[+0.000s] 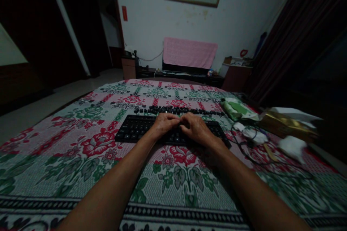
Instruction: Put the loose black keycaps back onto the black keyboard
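A black keyboard (135, 129) lies across the flowered bedspread in front of me. Behind its far edge runs a row of loose black keycaps (175, 109). My left hand (165, 122) is over the middle of the keyboard, its fingers pressed together and pointing right. Close against it, my right hand (194, 127) is closed with curled fingers. The fingertips of both hands meet above the keys; whatever they hold, if anything, is hidden or too small to name.
To the right lie a green-and-white packet (239, 109), a golden box (287, 125), crumpled white tissue (292, 147), a thin yellowish stick (270, 152) and a loose black cable (245, 153). Beyond the bed, a pink towel (189, 52) covers a screen.
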A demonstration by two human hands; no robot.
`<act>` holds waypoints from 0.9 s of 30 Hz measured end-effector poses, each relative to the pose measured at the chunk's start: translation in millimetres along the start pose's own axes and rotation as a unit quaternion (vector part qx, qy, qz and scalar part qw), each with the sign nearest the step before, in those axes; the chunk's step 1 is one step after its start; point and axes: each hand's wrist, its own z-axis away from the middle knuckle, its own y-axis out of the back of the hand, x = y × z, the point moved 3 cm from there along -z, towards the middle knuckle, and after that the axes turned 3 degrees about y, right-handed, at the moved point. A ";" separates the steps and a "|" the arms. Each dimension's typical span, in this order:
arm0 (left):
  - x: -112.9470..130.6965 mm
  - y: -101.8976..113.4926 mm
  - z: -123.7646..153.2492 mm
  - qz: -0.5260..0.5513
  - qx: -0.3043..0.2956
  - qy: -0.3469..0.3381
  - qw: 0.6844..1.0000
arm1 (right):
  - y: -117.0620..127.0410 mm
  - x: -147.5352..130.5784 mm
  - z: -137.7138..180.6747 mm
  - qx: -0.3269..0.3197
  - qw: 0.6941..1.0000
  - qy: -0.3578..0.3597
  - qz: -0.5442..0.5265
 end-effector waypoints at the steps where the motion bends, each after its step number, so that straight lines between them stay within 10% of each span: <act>1: -1.3 -0.1 -0.1 0.009 -0.004 0.004 1.000 | -0.9 0.2 0.3 0.002 1.000 0.003 -0.006; 27: -5.3 1.7 -4.7 -0.055 0.085 0.010 0.995 | -12.5 4.8 4.6 0.076 0.991 -0.076 -0.078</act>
